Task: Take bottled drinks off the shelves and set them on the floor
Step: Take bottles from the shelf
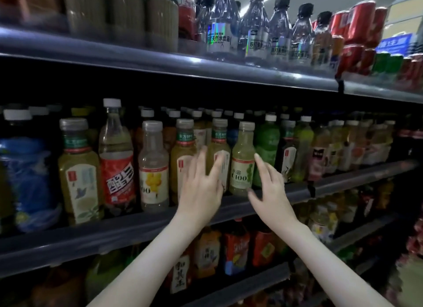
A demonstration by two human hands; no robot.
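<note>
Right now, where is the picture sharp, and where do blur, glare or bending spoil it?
Head view: the C100 bottle is fairly sharp; the left hand and right hand are slightly blurred; glare streaks the upper shelf edge; corners smear and lines bow; the lowest bottles are dim.

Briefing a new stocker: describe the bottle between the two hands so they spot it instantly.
On the middle shelf, between the left hand and right hand, stands a pale lime bottle. Its label shows C100 with green fruit, unlike the amber tea bottle left of it and the green bottle right.
</note>
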